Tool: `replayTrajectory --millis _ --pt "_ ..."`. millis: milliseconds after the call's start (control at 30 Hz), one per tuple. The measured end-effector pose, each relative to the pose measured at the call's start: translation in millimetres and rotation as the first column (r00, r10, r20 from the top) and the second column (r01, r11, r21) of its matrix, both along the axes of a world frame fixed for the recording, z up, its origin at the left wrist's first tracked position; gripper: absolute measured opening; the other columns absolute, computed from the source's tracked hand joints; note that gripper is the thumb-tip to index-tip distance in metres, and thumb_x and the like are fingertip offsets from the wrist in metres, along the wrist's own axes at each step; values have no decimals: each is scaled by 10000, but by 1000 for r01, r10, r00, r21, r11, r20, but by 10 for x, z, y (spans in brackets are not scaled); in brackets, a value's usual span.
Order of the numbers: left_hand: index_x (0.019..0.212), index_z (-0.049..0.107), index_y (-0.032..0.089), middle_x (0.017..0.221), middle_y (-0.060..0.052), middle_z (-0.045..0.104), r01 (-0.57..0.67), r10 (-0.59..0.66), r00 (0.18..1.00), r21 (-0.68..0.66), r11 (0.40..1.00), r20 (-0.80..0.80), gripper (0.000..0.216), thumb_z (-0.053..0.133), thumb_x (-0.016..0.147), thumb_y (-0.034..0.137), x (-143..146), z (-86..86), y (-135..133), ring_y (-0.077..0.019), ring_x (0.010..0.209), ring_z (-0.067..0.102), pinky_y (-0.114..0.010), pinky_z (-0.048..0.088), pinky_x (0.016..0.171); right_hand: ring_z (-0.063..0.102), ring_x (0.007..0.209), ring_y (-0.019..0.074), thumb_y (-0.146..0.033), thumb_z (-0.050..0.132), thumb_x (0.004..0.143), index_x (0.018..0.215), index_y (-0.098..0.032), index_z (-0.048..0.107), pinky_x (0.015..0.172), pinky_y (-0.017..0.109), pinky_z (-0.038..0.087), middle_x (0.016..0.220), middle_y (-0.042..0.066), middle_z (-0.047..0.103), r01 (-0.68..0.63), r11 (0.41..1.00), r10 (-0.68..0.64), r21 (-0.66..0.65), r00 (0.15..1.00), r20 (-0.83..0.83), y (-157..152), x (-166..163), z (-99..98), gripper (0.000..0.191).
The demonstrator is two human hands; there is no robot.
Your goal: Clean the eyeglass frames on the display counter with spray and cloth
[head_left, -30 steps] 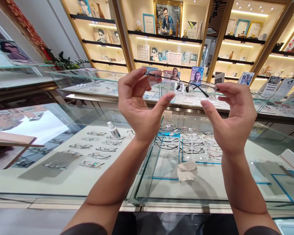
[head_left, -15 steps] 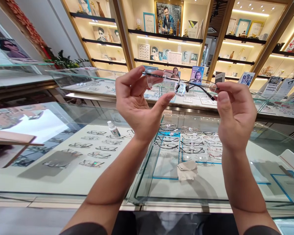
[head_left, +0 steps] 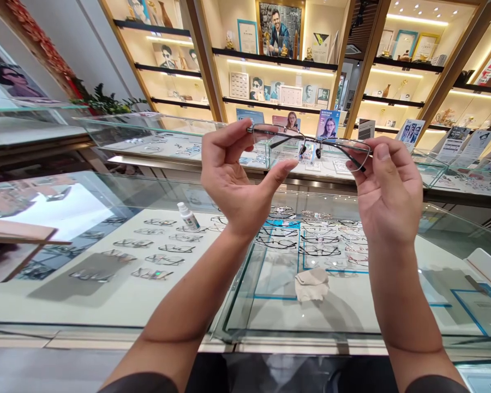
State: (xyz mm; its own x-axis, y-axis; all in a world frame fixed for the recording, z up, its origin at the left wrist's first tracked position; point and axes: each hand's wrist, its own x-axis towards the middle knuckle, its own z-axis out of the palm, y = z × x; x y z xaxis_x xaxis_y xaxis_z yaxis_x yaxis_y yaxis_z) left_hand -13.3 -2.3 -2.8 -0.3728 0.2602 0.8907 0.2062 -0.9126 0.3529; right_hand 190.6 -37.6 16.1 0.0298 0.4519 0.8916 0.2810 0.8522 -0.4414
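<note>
We hold the glasses (head_left: 313, 140) up above the glass-topped table (head_left: 278, 319), their long axis running roughly from nine to three o'clock, the right end dipping slightly. From our left hand (head_left: 239, 174) they lie toward two o'clock; from our right hand (head_left: 388, 191), toward ten. The right thumb and fingers pinch the right end. The left fingers hold the opposite hinge, thumb standing off the frame, though exactly how they grip we can't quite make out. Both hands seem about equally near. A cloth (head_left: 312, 285) lies at the glasses' six o'clock.
</note>
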Motion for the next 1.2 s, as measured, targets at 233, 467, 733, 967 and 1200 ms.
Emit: replayTrajectory --millis 233,467,733,967,1200 --pt "1307 555 293 1391 -90 601 58 -58 998 -2 998 -6 782 872 719 699 -30 -46 34 -341 1410 569 -507 512 1164 754 1174 241 -444 388 1105 1369 -363 602 903 440 662 1214 55 732 -32 998 28 50 996 84 112 80 -47 349" --pt "1254 584 301 1263 -91 657 -61 61 998 -10 998 -1 746 817 723 770 44 13 -43 -351 1295 666 -520 567 1072 762 1142 251 -482 436 1087 1334 -359 631 886 440 660 1192 57 752 -1 999 -1 33 997 76 156 76 -61 338" --pt "1261 589 348 1238 -82 702 70 -72 997 -76 995 -32 765 771 706 840 -11 53 -7 -333 1236 696 -509 601 985 754 1185 283 -449 401 1070 1284 -333 666 948 499 647 1222 74 756 -89 996 89 -24 995 33 26 58 10 360" --pt "1201 687 281 1053 -81 765 428 -478 876 -359 830 -59 732 799 702 805 -69 90 2 -297 1099 759 -451 624 899 619 1374 305 -435 630 975 1367 -383 646 1112 580 563 1429 44 664 -27 988 -12 149 967 253 -94 -87 33 395" --pt "992 768 214 961 -85 799 658 -869 490 -682 318 68 570 869 662 668 -95 183 -103 -291 931 781 -418 645 817 606 1371 323 -323 680 932 1294 -456 721 1162 635 503 1391 15 676 -35 978 -40 205 936 350 -186 -134 56 388"
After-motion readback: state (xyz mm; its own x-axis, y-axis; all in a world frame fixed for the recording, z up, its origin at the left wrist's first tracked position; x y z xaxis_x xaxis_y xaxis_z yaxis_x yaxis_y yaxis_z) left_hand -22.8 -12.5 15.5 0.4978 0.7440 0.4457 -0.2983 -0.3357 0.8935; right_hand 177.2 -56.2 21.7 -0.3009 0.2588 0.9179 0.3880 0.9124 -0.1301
